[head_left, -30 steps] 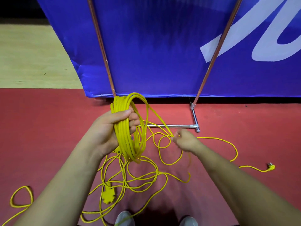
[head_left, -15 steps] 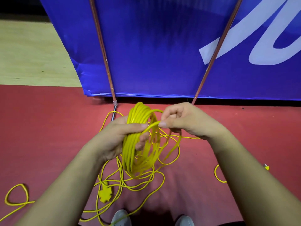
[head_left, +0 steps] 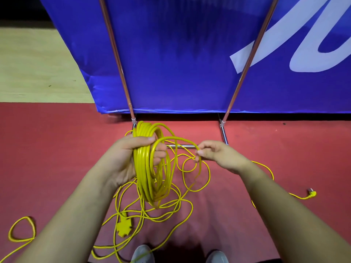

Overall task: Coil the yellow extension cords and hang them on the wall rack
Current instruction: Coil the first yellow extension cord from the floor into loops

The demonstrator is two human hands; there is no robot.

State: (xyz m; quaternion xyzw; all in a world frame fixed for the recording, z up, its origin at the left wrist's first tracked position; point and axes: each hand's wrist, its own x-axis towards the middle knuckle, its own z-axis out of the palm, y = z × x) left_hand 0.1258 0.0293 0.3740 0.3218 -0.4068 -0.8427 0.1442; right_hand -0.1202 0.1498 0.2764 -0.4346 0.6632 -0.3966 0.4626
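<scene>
My left hand (head_left: pixel 131 156) grips a coil of yellow extension cord (head_left: pixel 150 173) of several loops, hanging upright over the red floor. My right hand (head_left: pixel 218 154) pinches a strand of the same cord just right of the coil; that strand arcs back to the coil's top. Loose yellow cord (head_left: pixel 190 186) lies tangled on the floor below and trails right to a plug (head_left: pixel 311 194). A yellow socket end (head_left: pixel 124 227) lies on the floor under my left forearm. No wall rack is in view.
A blue banner (head_left: pixel 180 63) on a frame with copper poles (head_left: pixel 115 54) and chrome feet (head_left: pixel 223 131) stands right ahead. Another yellow cord loop (head_left: pixel 21 230) lies at lower left. My shoes (head_left: pixel 142 253) show at the bottom edge. Tan floor at left rear.
My right hand has drawn away from the coil to the right, pulling a new loop of cord out. The left hand still holds the coil, slightly higher.
</scene>
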